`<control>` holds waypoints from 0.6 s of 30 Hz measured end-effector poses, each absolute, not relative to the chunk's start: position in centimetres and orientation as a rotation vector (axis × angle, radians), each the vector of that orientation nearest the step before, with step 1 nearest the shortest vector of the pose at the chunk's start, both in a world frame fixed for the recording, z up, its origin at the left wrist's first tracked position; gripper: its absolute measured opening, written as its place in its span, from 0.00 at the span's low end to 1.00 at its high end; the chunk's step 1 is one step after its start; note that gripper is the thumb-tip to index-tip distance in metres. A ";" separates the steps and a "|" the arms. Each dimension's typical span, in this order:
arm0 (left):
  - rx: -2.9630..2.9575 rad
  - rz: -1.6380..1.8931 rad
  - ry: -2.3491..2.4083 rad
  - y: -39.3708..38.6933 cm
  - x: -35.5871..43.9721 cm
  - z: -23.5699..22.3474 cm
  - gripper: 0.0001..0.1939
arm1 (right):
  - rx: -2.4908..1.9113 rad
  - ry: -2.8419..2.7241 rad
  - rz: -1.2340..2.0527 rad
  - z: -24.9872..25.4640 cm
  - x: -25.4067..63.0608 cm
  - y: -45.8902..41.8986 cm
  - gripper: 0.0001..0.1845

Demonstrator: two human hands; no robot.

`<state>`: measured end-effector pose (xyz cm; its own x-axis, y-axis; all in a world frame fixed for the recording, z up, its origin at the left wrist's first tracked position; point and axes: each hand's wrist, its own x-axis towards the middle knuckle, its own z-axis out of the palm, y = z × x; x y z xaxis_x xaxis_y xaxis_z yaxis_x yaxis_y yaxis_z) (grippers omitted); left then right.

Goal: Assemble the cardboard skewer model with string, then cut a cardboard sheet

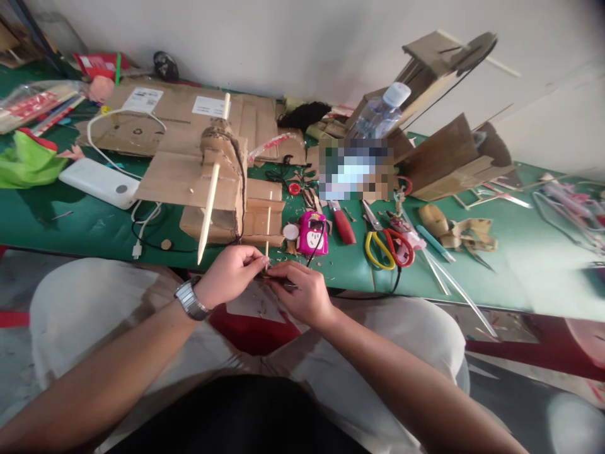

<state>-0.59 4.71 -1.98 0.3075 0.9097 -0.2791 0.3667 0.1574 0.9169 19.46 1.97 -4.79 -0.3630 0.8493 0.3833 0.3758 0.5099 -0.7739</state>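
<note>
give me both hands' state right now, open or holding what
Left hand: closed, apparently pinching the thin stick near its lower end.
Right hand: closed beside it; what it grips cannot be told.

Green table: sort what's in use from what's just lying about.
In use, apparently:
thin stick, near end at the fingertips of left hand and right hand
cardboard build, likely, just beyond the hands

Lying about, it seems, untouched:
scissors
red-handled tool
water bottle
white device

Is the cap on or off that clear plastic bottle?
On: the white cap sits at the top of the clear plastic bottle.
</note>
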 end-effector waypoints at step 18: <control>1.436 0.587 1.267 4.8 -0.7 -2.0 0.18 | -0.998 -1.971 0.668 -5.2 19.9 1.9 0.07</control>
<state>-0.67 4.79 -2.00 0.3104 0.9097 -0.2758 0.3773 0.1484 0.9141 19.87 1.91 -5.15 -0.3600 0.8316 0.4229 0.4032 0.5475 -0.7333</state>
